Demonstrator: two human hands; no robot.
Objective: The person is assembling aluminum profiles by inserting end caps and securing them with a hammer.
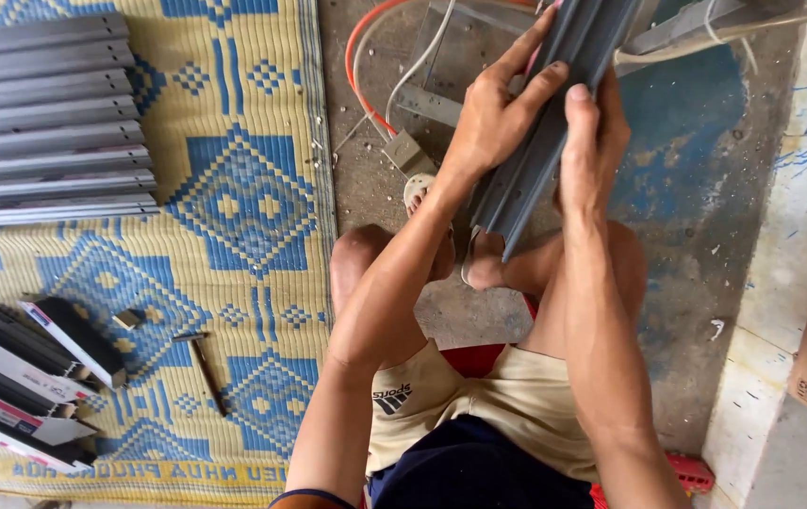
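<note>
Left hand (496,113): we see it wrapped around the grey metal channel (543,141), fingers curled over its left edge, index finger stretched up along it.
Right hand (592,141): clamped on the channel's right side, thumb pressed flat on its face.
Grey metal channel: slanted, its lower end just above the bare feet (479,264).
Stacked grey profiles (50,118): well left of the channel, on the yellow-and-blue mat (243,198).
Small boxes (31,377): far below-left of the channel.
Orange cable (358,71): just left of the channel.
</note>
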